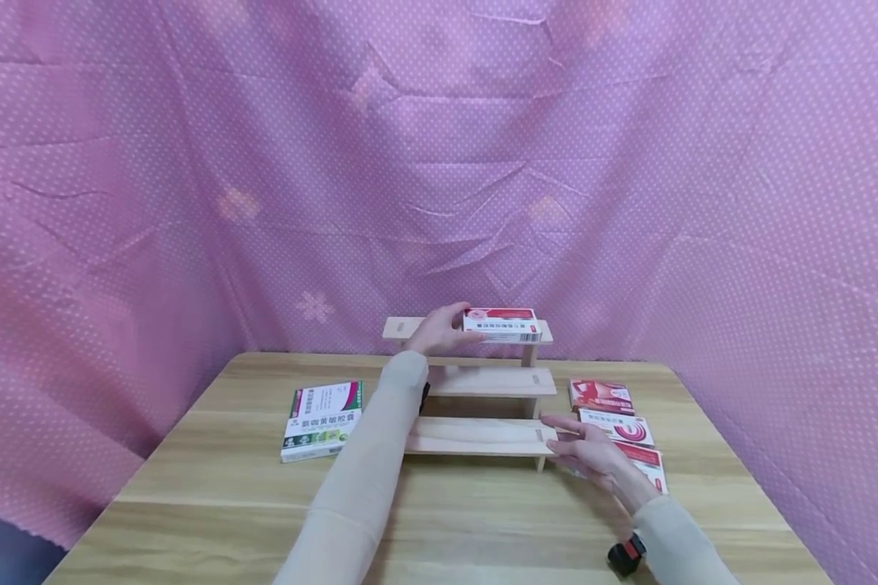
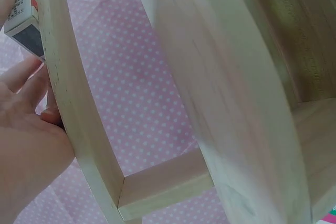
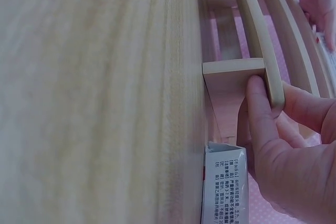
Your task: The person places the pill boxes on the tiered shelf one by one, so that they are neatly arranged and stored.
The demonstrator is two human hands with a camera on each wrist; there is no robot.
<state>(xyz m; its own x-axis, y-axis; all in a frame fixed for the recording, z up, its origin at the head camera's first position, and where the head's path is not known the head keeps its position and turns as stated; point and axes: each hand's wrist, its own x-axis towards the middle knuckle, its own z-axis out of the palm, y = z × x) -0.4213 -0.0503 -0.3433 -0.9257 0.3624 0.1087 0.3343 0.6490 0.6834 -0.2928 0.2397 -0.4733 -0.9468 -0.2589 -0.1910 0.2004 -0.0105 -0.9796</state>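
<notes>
A three-tier wooden stand (image 1: 475, 435) stands on the table. At its top tier my left hand (image 1: 439, 331) pinches the left end of a red-and-white medicine box (image 1: 502, 327), which lies along the right part of that tier. In the left wrist view only one end of the box (image 2: 22, 22) shows, beside the tier's edge. My right hand (image 1: 593, 453) grips the right end of the lowest tier, with thumb and fingers on both faces of the board (image 3: 274, 90) in the right wrist view.
Left of the stand lie a green-and-white medicine box (image 1: 320, 433) and a white, green and magenta one (image 1: 329, 398). On the right are a red box (image 1: 601, 396), a white box with red rings (image 1: 618, 426) and another red-and-white box (image 1: 647, 465), partly behind my right hand. A pink dotted cloth (image 1: 439, 162) hangs behind.
</notes>
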